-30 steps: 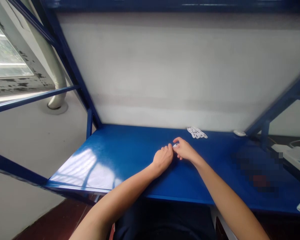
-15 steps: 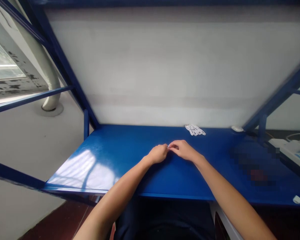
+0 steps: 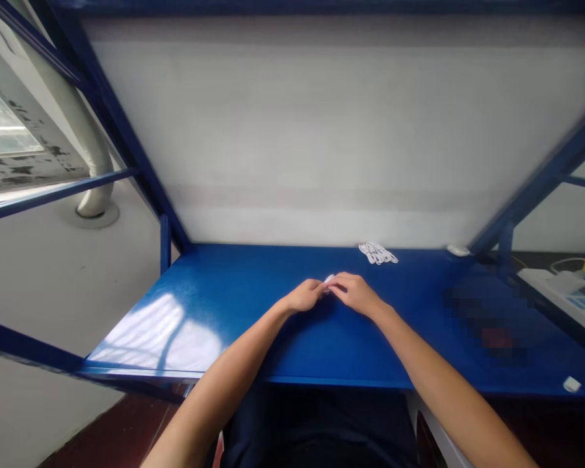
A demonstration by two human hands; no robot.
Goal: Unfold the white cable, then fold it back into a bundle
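My left hand (image 3: pixel 306 295) and my right hand (image 3: pixel 355 291) meet over the middle of the blue table. Both are closed, their fingertips pinching a small white thing (image 3: pixel 328 280) between them. Fingers cover most of it, so its kind cannot be made out; a pale, rounded part shows above the fingertips. Beyond my right hand, near the back edge, lies a flat white bundle of loops (image 3: pixel 377 253) that looks like coiled cord.
The blue table (image 3: pixel 253 266) meets a pale back panel (image 3: pixel 312 143). A white mouse-like object (image 3: pixel 458 250) lies at the back right. At the right are a white power strip (image 3: pixel 563 286), a small white block (image 3: pixel 572 384) and a blurred-out patch. Blue frame bars (image 3: pixel 136 162) slant up at both sides.
More of the white thing shows between my fingertips now. My left hand has turned slightly, and the whole view has shifted a little.
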